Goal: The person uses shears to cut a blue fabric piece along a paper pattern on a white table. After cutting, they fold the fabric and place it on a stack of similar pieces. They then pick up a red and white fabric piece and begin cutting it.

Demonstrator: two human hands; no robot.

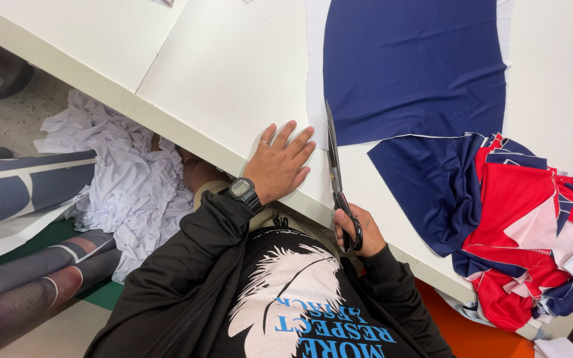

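Scissors (337, 174) sit closed in my right hand (359, 229), fingers clamped through the handles at the table's near edge, blades running straight away from me along the pale margin of the navy fabric panel (412, 66). My left hand (280, 164) lies flat and spread on the white sheet just left of the blades. That panel, smooth and flat, stretches beyond and right of both hands, with a heap of red and navy cut pieces (518, 219) farther right.

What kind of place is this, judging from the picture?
Probably a garment cutting workshop. The right hand works scissors along navy fabric on a large white table; cut red and navy pieces are piled beside it, and white scraps lie on the floor.
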